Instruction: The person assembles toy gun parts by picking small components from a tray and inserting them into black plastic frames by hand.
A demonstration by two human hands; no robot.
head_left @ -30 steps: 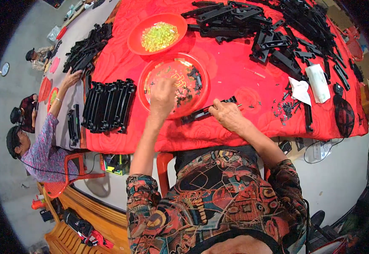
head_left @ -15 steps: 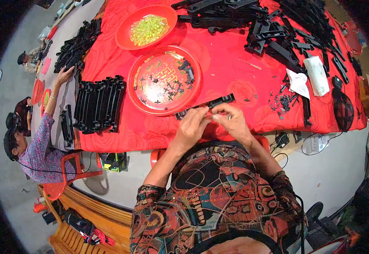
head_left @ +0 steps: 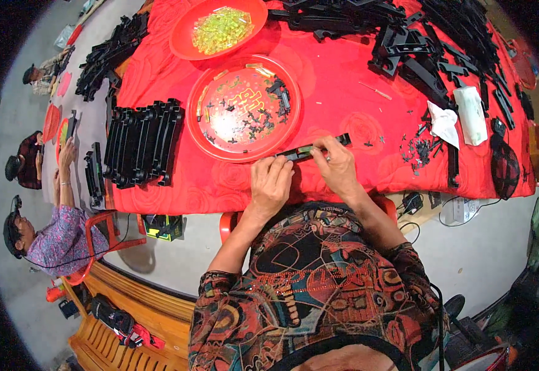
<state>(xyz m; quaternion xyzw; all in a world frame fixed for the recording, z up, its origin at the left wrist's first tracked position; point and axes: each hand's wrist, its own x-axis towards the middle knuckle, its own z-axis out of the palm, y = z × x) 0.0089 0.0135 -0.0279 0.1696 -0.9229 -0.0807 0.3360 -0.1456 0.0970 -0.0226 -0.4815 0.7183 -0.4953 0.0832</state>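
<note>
A long black plastic bar lies slantwise on the red cloth, at the near edge of the table in front of me. My left hand is closed at its left end, with the fingertips curled against it. My right hand is closed over the right part of the bar in a pinch. A small greenish piece shows at its fingertips, on or just above the bar. Just beyond sits a round red tray with small black cross-shaped parts and a few yellowish tubes.
A red bowl of yellow-green tubes stands behind the tray. Black bars stand in a row at left, and more black bars are heaped far right. A white roll and small black bits lie right. A co-worker sits left.
My hands have moved apart, from fingertips together over the bar to one at each part of it. A greenish piece now shows by my right fingertips. The co-worker's arm has drawn back.
</note>
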